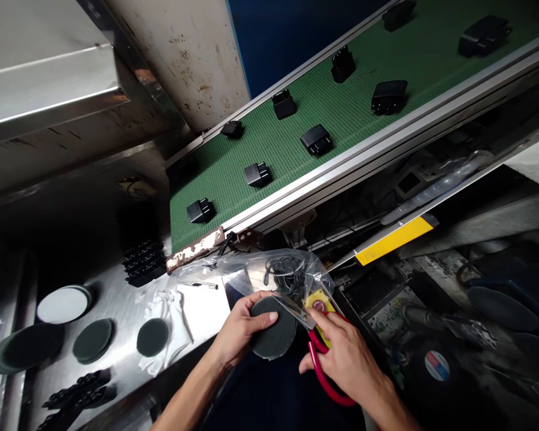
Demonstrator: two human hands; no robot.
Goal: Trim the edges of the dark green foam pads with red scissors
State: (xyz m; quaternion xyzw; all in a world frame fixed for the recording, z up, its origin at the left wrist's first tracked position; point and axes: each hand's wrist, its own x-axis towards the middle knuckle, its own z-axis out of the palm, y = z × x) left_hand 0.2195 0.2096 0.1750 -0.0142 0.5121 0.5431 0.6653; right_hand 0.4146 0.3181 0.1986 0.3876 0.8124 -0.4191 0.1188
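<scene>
My left hand [242, 328] grips a dark round disc [275, 330] by its left edge, thumb on top. My right hand [344, 353] is closed around red-handled scissors [324, 372], whose blades reach toward the disc's upper right edge. A yellow box with a red button [318, 303] lies just behind my right fingers. A clear plastic bag [273, 272] holding black rings lies right behind the disc.
A green conveyor belt [354, 114] slopes up to the right carrying several black plastic parts [317, 140]. On the steel bench [117, 287] at left lie several dark discs [152, 336], a white disc [63, 304] and stacks of black parts [144, 262].
</scene>
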